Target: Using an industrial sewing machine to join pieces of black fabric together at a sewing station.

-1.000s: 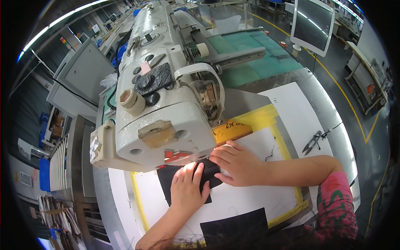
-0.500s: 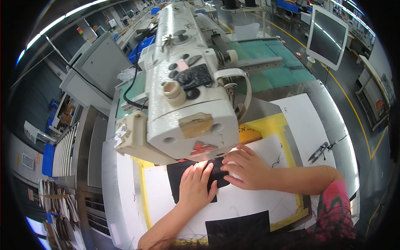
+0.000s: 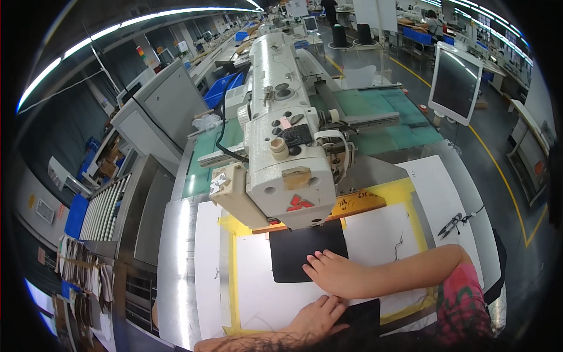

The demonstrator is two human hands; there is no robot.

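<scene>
A black flat panel [image 3: 293,267] with rounded near corners lies on the white sheet, its far edge beneath the sewing machine's head [image 3: 293,193]. Across its near right part rests my right hand [image 3: 337,273], fingers spread and holding nothing. My left hand [image 3: 316,320] is nearer to me, by the left side of a second black panel [image 3: 366,317]. Its fingers and thumb lie apart over that panel, partly covering it; no firm grip shows. The lower part of the second panel is cut off by dark hair.
Yellow tape [image 3: 233,281] borders the white sheet [image 3: 258,305]. A yellow-orange strip [image 3: 360,202] lies behind the black panel. Thread snips [image 3: 450,225] rest at the right. A monitor [image 3: 456,85] stands at far right, and a grey cabinet [image 3: 161,100] at far left.
My left hand has left the far panel and come back to the near one. My right hand has drawn nearer and flattened on the far panel. The view has tilted up.
</scene>
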